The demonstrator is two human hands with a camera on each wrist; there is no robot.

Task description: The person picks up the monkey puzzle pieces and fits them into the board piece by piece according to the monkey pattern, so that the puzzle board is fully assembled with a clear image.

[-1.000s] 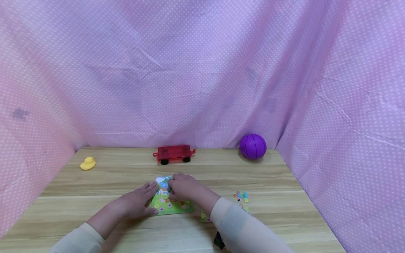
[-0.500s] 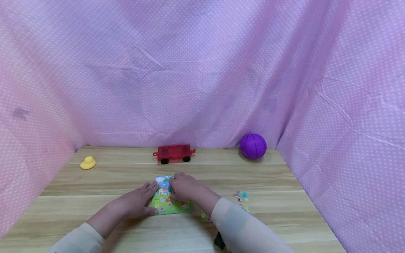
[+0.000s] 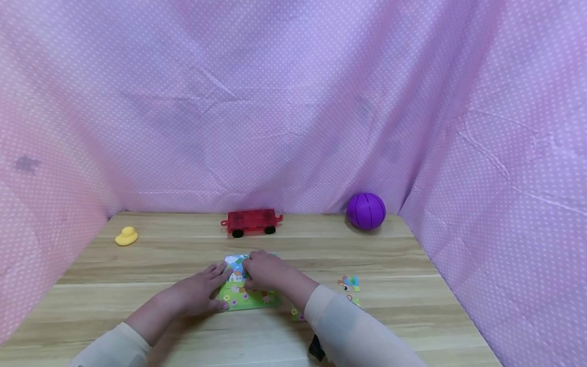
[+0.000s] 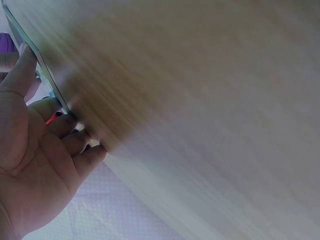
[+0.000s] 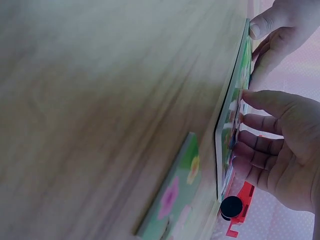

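Wagon (image 3: 251,220) and ball (image 3: 366,211) stand beyond the puzzle (image 3: 247,299).

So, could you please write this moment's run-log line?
left hand: touching left edge of green-and-blue rectangular cartoon puzzle board | right hand: touching its top | loose multicoloured puzzle pieces: right of board

Left hand (image 3: 199,293) touching puzzle's (image 3: 249,304) left edge; right hand (image 3: 266,270) resting over its middle. Loose pieces (image 3: 352,284) lying right, some partly behind sleeve (image 3: 357,326). Duck (image 3: 126,236), red cart (image 3: 251,220), purple ball (image 3: 366,211) sitting farther back.
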